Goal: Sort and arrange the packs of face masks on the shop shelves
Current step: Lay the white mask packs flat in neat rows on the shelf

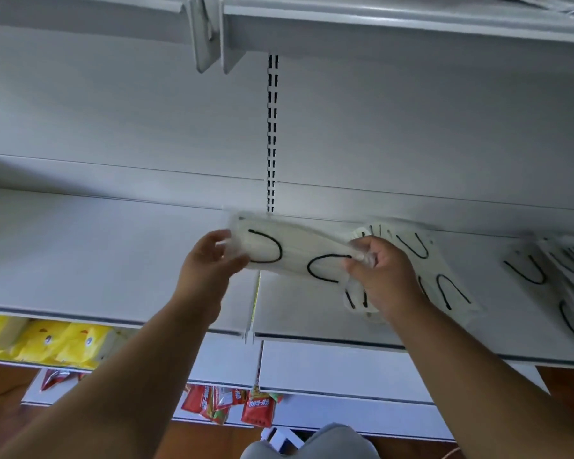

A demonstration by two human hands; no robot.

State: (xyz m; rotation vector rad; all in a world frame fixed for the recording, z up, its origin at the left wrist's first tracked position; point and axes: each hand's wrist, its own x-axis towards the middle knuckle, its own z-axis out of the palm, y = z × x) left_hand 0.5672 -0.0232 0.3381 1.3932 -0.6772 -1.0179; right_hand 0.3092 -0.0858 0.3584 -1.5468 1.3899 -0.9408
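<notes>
Hands holding one mask pack above the shelf

Left hand and right hand pinch its opposite ends; it looks light, soft and slippery, so the sealed edges give the best hold.

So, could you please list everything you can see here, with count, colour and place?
held mask pack: one, white with black ear loops, above the shelf seam
mask packs on shelf: one pile under the right hand, more at far right; count unclear
shelves: light grey, several tiers
yellow packs: several, lower shelf, left
red sachets: several, lowest shelf, centre
left hand: grips the held pack's left end
right hand: grips its right end
</notes>
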